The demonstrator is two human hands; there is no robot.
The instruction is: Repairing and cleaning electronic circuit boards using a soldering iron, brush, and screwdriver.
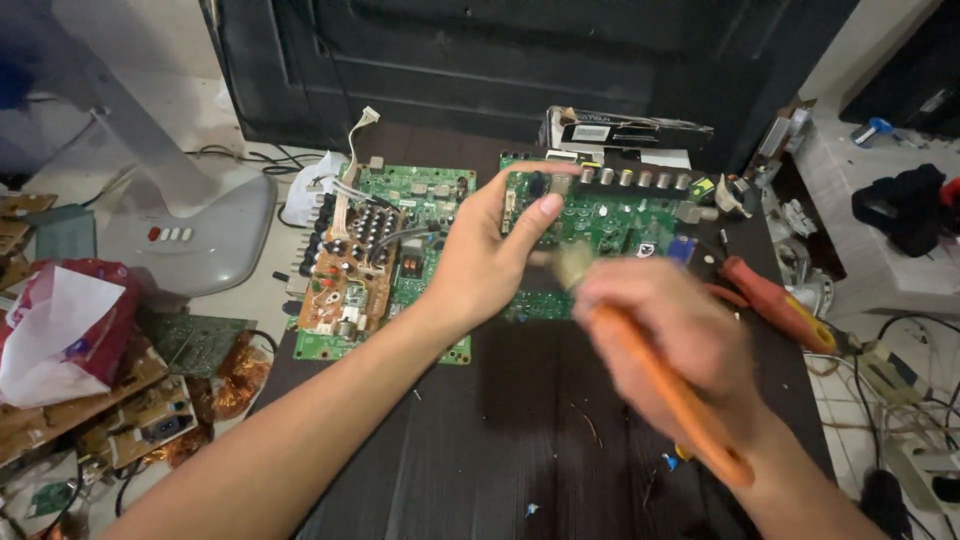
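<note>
My left hand point(487, 250) grips the left edge of a green circuit board point(612, 212), holding it tilted up above the dark wooden table point(480, 440). A row of round connectors runs along the board's top edge. My right hand point(672, 340), blurred by motion, is closed around an orange-handled brush point(670, 385). Its pale bristles sit against the lower face of the board.
A second green board point(385, 255) with a brown sub-board and white cables lies to the left. Orange-handled pliers point(778, 305) rest at the right. A grey fan base point(190, 235), a red and white bag point(60, 330) and scrap boards crowd the floor at left. Tangled cables lie at right.
</note>
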